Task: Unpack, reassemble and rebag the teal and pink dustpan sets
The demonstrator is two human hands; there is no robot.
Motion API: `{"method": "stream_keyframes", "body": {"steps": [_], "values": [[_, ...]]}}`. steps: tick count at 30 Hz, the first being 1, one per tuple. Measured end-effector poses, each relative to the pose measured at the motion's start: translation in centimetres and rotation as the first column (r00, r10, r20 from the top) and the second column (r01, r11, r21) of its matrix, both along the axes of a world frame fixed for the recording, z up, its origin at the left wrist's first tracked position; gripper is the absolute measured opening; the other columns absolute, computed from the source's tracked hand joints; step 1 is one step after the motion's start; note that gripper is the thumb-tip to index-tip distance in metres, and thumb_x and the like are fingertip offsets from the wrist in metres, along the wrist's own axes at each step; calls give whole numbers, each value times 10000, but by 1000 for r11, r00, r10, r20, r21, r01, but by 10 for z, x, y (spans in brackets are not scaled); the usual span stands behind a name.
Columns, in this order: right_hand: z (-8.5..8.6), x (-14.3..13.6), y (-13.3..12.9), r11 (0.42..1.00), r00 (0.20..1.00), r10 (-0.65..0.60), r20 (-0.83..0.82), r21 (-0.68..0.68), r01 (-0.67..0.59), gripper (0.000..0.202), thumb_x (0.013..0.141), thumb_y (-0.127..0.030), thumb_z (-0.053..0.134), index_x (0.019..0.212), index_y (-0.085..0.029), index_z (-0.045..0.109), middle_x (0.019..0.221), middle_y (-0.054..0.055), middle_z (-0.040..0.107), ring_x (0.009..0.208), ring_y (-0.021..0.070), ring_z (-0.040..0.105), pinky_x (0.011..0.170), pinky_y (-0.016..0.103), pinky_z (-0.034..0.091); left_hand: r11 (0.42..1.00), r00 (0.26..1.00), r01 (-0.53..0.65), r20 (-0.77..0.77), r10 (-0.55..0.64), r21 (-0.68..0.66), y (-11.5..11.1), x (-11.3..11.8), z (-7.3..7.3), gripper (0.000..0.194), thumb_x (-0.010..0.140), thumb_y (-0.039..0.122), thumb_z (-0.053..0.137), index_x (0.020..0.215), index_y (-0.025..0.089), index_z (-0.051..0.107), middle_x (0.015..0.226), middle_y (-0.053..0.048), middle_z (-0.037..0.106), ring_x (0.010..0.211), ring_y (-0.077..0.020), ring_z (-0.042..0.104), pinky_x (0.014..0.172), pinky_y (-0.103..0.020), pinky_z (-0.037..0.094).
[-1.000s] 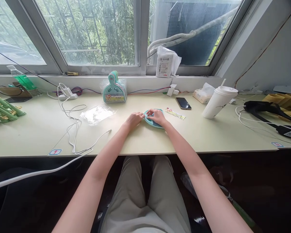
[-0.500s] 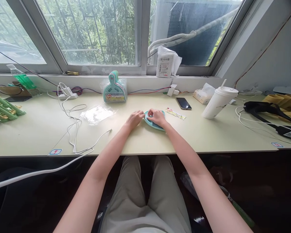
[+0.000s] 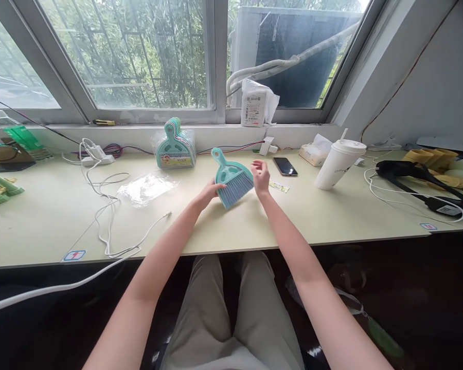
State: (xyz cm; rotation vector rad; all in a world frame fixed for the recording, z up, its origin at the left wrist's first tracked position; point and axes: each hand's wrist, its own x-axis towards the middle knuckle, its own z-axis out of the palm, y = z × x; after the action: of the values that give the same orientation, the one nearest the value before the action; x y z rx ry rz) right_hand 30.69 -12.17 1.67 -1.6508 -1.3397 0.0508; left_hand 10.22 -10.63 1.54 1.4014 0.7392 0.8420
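A teal dustpan and brush set is raised at a tilt above the table, its handle loop pointing up and left and its pale blue bristles facing down. My left hand grips its left edge, thumb on the front. Beside the right edge is my right hand, its fingers loosely bent and apart; whether it touches the edge I cannot tell. A printed paper strip lies just right of that hand. Farther back stands a stack of similar dustpan sets in clear plastic.
A crumpled clear bag and white cables lie to the left. On the right are a phone, a tissue pack, a white cup with a straw and a black strap device. A green bottle leans far left.
The dustpan and brush set has risen off the table and tilted up, its handle now showing. My right hand has moved from on top of it to its right edge. The view has shifted slightly.
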Motion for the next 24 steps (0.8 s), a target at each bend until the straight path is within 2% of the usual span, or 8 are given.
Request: {"method": "stream_keyframes", "body": {"steps": [2,4,7,10,13,16,18,24], "values": [[-8,20,3,980,984,-178,5,-93,178,378,944,-334,324,1242,-224,527,1186,134,621,1199,257,521,982,452,407,990,991,-111,60,117,-89,11,-10,0,506,704,269,646,1198,208,558,1125,-62,651,1004,-211,624,814,-309,531],[-18,33,4,938,969,-248,18,-248,244,386,919,-337,405,1269,-217,517,1273,165,580,1267,314,470,1003,551,368,963,965,-216,114,236,-164,20,-18,-1,448,724,266,620,1163,203,552,1095,-61,649,942,-182,632,787,-293,540],[-25,33,4,929,998,-17,59,-368,37,421,909,-257,448,1320,-174,483,1333,222,549,1300,351,457,1047,588,305,903,901,-377,142,409,-207,30,-28,-3,404,736,240,578,1136,210,524,1062,-54,644,889,-152,638,743,-262,542],[-23,17,3,914,972,230,51,-354,-198,313,915,-277,500,1218,-280,578,1213,94,669,1150,244,606,996,403,430,856,843,-469,179,507,-216,36,-35,-7,377,738,236,560,1110,238,503,1070,-42,640,905,-144,646,741,-260,547],[-20,-1,0,873,914,398,80,-340,-350,228,867,-309,609,1087,-361,646,1194,-8,688,1141,204,618,987,370,450,819,804,-525,180,567,-233,40,-39,-10,294,749,259,525,1042,255,499,1018,-34,651,932,-151,657,734,-265,554],[-20,-8,0,876,910,396,121,-348,-335,333,778,-377,725,1097,-315,652,1370,61,579,1351,307,442,1095,527,308,801,800,-554,124,588,-226,42,-41,-11,272,740,292,527,1009,263,497,909,-32,656,879,-173,672,702,-294,561],[-22,-7,1,885,928,352,119,-365,-289,390,743,-407,757,1094,-268,657,1381,128,560,1379,369,390,1087,586,274,804,806,-552,104,582,-221,41,-41,-11,287,739,306,538,1018,257,494,876,-34,653,827,-179,673,685,-308,559],[-25,6,7,926,978,204,-33,-317,-204,169,808,-340,667,950,-272,727,1048,61,744,1028,269,662,872,378,488,819,819,-465,187,542,-335,36,-35,-10,324,720,233,611,1024,212,501,858,-21,641,675,-122,634,653,-262,527]]}}
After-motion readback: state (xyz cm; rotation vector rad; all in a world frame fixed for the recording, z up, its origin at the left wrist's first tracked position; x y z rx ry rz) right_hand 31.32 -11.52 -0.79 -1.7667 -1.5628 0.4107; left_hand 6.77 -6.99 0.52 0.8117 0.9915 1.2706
